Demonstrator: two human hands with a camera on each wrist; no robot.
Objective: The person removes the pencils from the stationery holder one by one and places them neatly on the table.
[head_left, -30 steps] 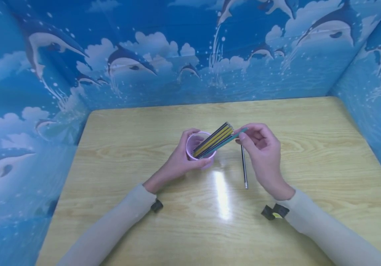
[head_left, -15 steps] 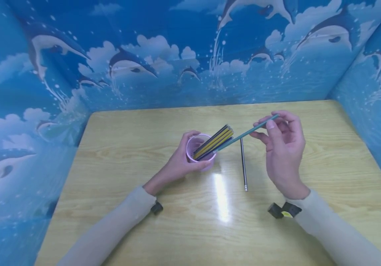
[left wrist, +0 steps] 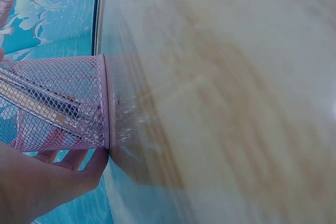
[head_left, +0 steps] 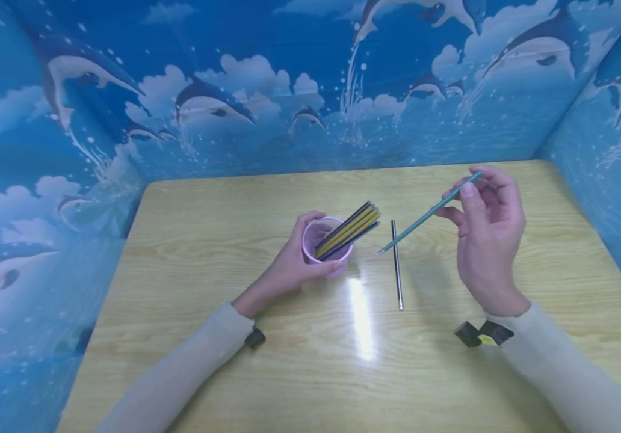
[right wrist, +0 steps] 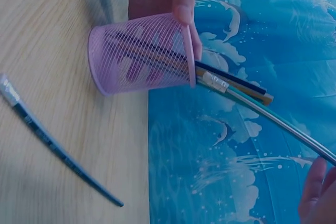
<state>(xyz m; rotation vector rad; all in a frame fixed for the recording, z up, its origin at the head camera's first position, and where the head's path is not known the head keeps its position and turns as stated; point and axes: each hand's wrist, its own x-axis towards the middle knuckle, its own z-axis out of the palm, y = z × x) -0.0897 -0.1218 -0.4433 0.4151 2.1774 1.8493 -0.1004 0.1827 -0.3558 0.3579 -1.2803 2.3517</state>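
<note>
My left hand [head_left: 294,258] grips a pink mesh pencil cup [head_left: 341,272], fingers and thumb around its side. A bundle of yellow and dark striped pencils [head_left: 347,231] leans out of the cup toward the right. Between thumb and fingers, my right hand [head_left: 489,240] pinches a green pencil [head_left: 429,214] near its upper end, outside the cup. Its lower end with a silver band and eraser points down toward the cup side. A dark pencil [head_left: 398,273] lies on the table between the hands; the right wrist view shows its eraser end. The left wrist view shows the cup's base [left wrist: 106,100] near the tabletop.
The wood-grain table [head_left: 197,222] carries all this, with a bright light reflection near its middle. Blue dolphin-print sheeting [head_left: 267,147] stands along the back and both sides. A small black device [head_left: 484,334] sits at the right wrist.
My right hand has drawn the green pencil out of the cup, moving right and away from me. The left hand and cup have stayed in place.
</note>
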